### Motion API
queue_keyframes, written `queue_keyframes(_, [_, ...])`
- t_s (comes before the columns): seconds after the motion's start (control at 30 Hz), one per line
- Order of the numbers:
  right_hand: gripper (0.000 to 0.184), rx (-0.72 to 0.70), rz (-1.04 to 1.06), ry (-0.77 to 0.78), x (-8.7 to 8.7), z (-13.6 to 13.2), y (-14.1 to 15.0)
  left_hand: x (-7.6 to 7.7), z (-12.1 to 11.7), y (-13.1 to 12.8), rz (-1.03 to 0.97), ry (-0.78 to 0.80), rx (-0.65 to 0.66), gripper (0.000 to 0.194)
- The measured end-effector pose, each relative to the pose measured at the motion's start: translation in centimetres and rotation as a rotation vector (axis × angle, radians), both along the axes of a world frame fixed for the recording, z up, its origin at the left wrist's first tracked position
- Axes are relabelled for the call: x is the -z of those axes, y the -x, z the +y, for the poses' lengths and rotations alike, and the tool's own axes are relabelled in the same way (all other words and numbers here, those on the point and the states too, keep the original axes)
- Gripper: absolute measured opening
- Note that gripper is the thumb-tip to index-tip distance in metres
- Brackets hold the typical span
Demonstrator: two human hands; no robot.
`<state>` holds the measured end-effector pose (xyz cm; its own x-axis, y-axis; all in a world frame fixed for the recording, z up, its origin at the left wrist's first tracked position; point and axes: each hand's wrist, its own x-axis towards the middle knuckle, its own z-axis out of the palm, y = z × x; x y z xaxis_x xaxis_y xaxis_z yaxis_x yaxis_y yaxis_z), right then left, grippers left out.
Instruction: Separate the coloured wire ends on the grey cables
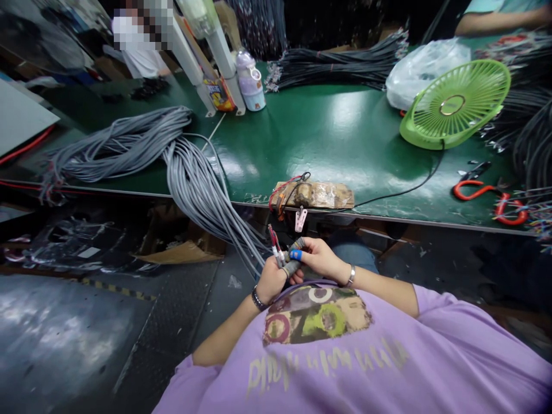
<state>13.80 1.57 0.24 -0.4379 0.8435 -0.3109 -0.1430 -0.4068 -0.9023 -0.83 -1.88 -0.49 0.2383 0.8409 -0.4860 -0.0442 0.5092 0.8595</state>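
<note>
My left hand is closed around the end of a grey cable whose thin red and white wires stick up above the fist. My right hand, with taped fingertips and one blue finger cot, pinches that same cable end right beside the left hand. Both hands are held close to my chest, below the edge of the green table. The big bundle of grey cables runs from the tabletop down over the edge to my hands.
A wooden block with red and black wires sits at the table edge above my hands. A green fan, a plastic bag, red-handled pliers, black cable bundles and a bottle stand farther back. Other people work across the table.
</note>
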Motion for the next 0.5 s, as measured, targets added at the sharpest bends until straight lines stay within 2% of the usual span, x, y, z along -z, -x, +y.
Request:
queue_keyframes(0.2, [0.041,0.064,-0.104,0.038,0.2,0.4,0.3,0.7,-0.4,-0.3,-0.056,-0.070,-0.157,0.028])
queue_keyframes(0.37, [0.042,0.095,-0.056,0.078,0.6,0.3,0.4,1.1,-0.6,-0.5,-0.101,-0.103,-0.235,0.026])
queue_keyframes(0.5, [0.041,0.041,0.017,0.083,0.4,0.2,0.2,1.0,-0.5,-0.5,-0.088,-0.094,-0.258,0.027])
